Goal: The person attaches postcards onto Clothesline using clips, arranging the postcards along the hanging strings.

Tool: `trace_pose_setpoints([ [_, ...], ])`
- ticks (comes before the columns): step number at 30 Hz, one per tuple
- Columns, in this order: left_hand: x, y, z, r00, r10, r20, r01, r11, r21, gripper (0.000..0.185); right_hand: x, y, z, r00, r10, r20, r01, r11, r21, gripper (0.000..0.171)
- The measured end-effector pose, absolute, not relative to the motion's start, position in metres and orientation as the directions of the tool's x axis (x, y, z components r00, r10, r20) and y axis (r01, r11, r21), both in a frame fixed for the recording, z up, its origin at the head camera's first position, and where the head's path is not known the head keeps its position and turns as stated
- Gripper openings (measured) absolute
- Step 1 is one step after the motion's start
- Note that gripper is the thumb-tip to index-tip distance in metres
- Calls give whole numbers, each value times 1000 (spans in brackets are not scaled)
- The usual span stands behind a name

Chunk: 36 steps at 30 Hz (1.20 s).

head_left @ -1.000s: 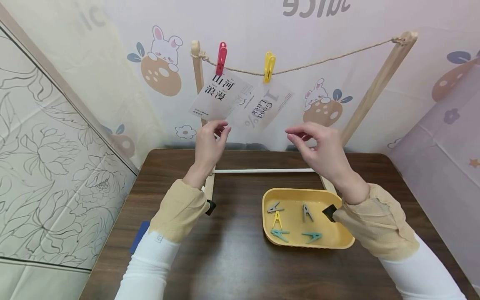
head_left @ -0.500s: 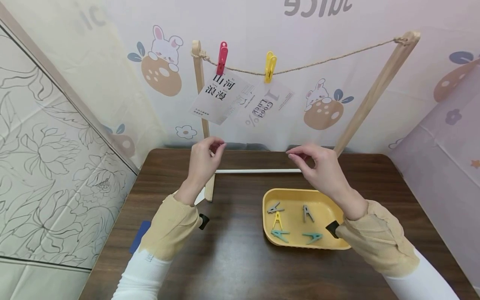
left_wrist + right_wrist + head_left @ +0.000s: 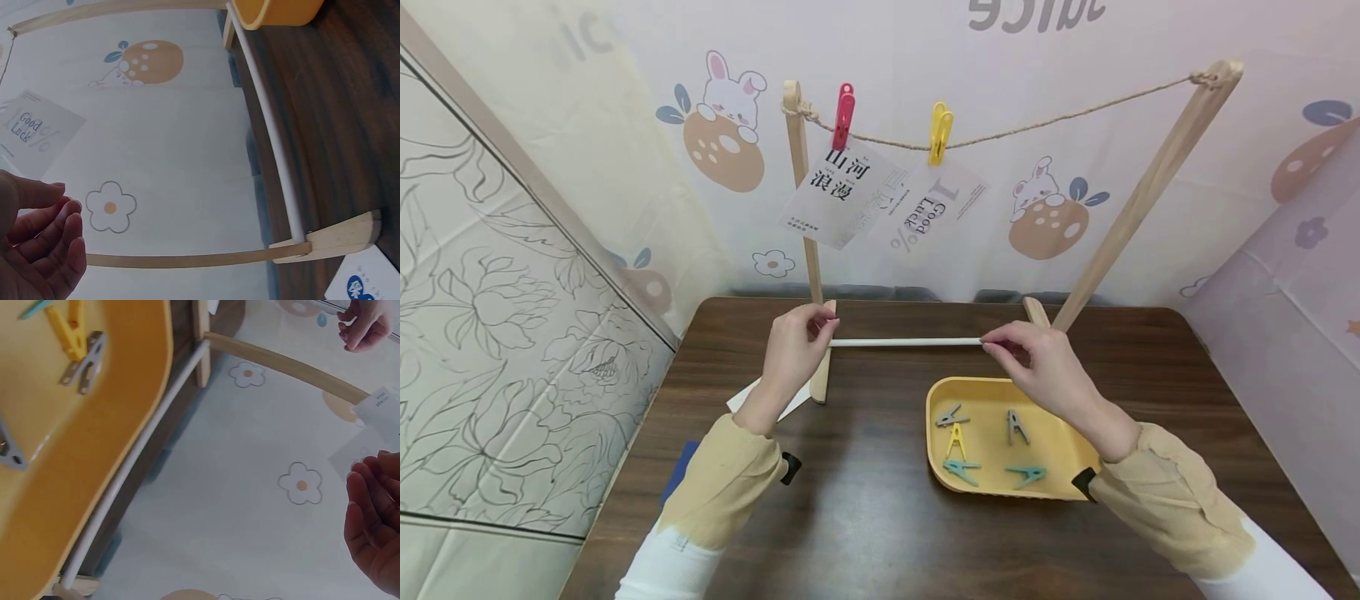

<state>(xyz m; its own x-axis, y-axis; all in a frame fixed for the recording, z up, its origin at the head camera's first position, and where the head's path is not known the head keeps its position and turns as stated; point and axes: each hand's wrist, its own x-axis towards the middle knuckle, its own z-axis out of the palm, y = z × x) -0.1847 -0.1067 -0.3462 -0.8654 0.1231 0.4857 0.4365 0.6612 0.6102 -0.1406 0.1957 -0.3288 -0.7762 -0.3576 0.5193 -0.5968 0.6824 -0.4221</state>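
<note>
Your left hand (image 3: 796,346) and right hand (image 3: 1037,367) hide the ends of the white rod (image 3: 906,342) in the head view, though the wrist views show both clear of it. Your right arm covers part of the yellow tray (image 3: 970,380), where small clips (image 3: 955,442) lie. Your left sleeve cuts off a blue object (image 3: 679,471), and your left wrist crosses a white card (image 3: 797,402) on the table (image 3: 865,517). Both hands run out of their own wrist views.

Each hand is loosely curled, thumb near the fingertips, and holds nothing; your forearms reach forward, well apart. Above them, the lettered card (image 3: 831,200) hangs at the red clip (image 3: 844,117) and the "Good Luck" card (image 3: 934,212) at the yellow clip (image 3: 939,137), both on the rope (image 3: 1037,127). Their shared edge is washed out, their smallest print too fine to read
</note>
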Motion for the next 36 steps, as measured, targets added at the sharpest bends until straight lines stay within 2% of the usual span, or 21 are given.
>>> trace_pose_setpoints([
  [6,-173,-112,-363,-895,129,426,396,670,629,5,-135,208,-348,-798,-407,445,-585,702,-407,11],
  [16,-158,-129,-388,-920,120,372,342,708,617,7,-123,225,-379,-861,-450,237,-508,782,-360,10],
  [23,-150,-140,-403,-947,111,303,285,731,620,11,-114,232,-396,-848,-504,165,-528,775,-348,12],
  [30,-142,-154,-420,-966,83,247,224,745,628,15,-109,240,-414,-828,-561,-1,-529,781,-332,18],
  [36,-133,-167,-433,-983,52,176,152,767,623,18,-106,244,-427,-826,-548,-131,-470,799,-376,22],
])
